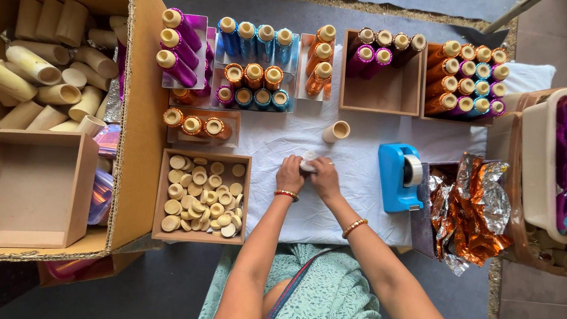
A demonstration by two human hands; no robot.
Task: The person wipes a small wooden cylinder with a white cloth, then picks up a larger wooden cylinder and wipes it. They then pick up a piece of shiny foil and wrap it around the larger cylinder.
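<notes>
Centrally, on the white cloth (354,201): my left hand (289,175) and my right hand (323,177), fingers closed together on 1 small white piece (308,161) pinched between them, just above the cloth; what the piece is I cannot tell.

Just beyond the hands: 1 bare cardboard tube (336,131), lying alone on its side, open end toward me.

Left of my left hand, close by: shallow wooden tray (158,201) heaped with round pale caps (201,195).

Right of my right hand, near: blue tape dispenser (400,176), its roll facing up. Beside it, crumpled copper and silver foil (472,207).

Far edge of the cloth: row of trays with foil-wrapped tubes, purple (177,47), blue (254,38), orange (319,59); 1 wooden box (381,94) mostly bare, tubes along its far wall; 1 tray of mixed colours (469,77).

Far left: large cardboard carton (142,118) holding plain tubes (47,71) and 1 hollow wooden box (44,189).

Nothing lies between the hands and the neighbouring trays.
</notes>
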